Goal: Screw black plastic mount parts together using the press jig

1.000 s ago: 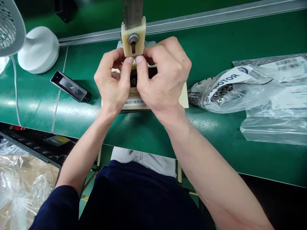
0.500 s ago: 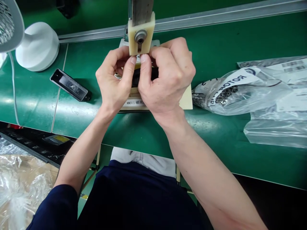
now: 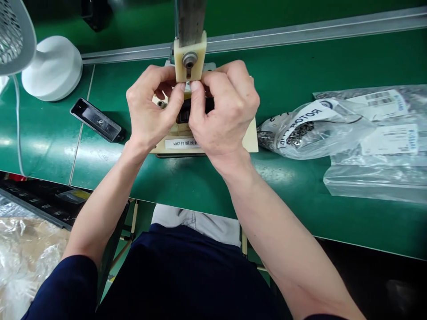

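Observation:
Both hands meet at a cream bench fixture [image 3: 251, 141] bearing a label [image 3: 182, 143] with Chinese text. My left hand [image 3: 151, 104] is closed, thumb and fingertips pinched just below a cream block [image 3: 180, 66] on a metal bar. Opposite it, my right hand [image 3: 225, 106] is pinched the same way, the two thumb tips close together. Whatever lies between the fingertips is too small and covered to make out. A black part [image 3: 183, 113] sits in the fixture under the hands, mostly hidden by the thumbs.
A clear bag of small metal pieces [image 3: 300, 133] lies right of the fixture, with more labelled plastic bags [image 3: 390, 138] beyond. On the left are a black rectangular device [image 3: 96, 120] and a white round base [image 3: 53, 69]. A metal rail [image 3: 267, 38] runs along the back of the green bench [image 3: 287, 191].
The view has shifted a little, so the fixture, hands and bags appear further left. The hands keep their pinch under the cream block; little else differs.

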Demonstrator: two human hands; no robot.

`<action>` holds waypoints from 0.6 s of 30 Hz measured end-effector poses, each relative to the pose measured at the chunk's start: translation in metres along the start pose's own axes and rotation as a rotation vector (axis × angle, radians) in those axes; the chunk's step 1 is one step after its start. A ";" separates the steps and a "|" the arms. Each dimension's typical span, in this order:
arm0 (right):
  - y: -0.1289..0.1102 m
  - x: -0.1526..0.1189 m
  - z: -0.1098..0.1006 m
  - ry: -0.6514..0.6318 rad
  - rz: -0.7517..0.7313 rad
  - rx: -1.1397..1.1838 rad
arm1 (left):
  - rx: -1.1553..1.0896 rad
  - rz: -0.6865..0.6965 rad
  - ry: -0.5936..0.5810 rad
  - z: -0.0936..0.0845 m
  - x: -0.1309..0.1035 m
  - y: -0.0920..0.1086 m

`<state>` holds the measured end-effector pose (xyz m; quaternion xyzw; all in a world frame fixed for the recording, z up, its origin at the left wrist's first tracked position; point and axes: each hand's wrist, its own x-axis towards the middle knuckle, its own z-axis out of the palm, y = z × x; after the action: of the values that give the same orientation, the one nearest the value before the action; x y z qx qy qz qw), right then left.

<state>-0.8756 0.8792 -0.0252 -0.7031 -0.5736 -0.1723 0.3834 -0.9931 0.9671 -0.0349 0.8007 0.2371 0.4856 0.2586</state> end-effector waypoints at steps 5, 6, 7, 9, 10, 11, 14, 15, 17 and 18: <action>0.005 0.001 0.003 -0.040 -0.003 0.041 | 0.044 -0.008 -0.013 0.000 0.002 0.001; 0.006 0.000 0.003 -0.047 -0.005 0.053 | 0.053 -0.011 -0.010 0.001 0.002 0.000; 0.007 -0.001 0.001 -0.053 -0.008 0.067 | 0.063 -0.014 -0.003 0.002 0.003 -0.001; 0.007 -0.002 -0.010 -0.051 -0.028 0.098 | 0.091 -0.013 0.024 0.004 0.004 0.001; 0.007 -0.001 -0.020 -0.036 -0.050 0.109 | 0.104 -0.001 0.050 0.003 0.004 0.005; 0.008 0.001 -0.032 -0.010 -0.082 0.115 | 0.117 0.018 0.081 0.002 0.005 0.011; 0.017 0.026 -0.082 0.125 -0.194 0.104 | 0.131 0.095 0.167 -0.002 0.004 0.031; 0.022 0.044 -0.101 0.175 -0.219 0.095 | 0.123 0.103 0.174 -0.001 0.003 0.035; 0.026 0.092 -0.143 0.274 -0.239 0.088 | 0.094 0.096 0.177 0.005 0.003 0.035; 0.023 0.122 -0.165 0.322 -0.218 0.100 | 0.074 0.101 0.185 0.009 0.003 0.033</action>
<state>-0.7872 0.8387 0.1568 -0.5802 -0.5856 -0.2942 0.4836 -0.9795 0.9427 -0.0147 0.7725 0.2369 0.5607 0.1811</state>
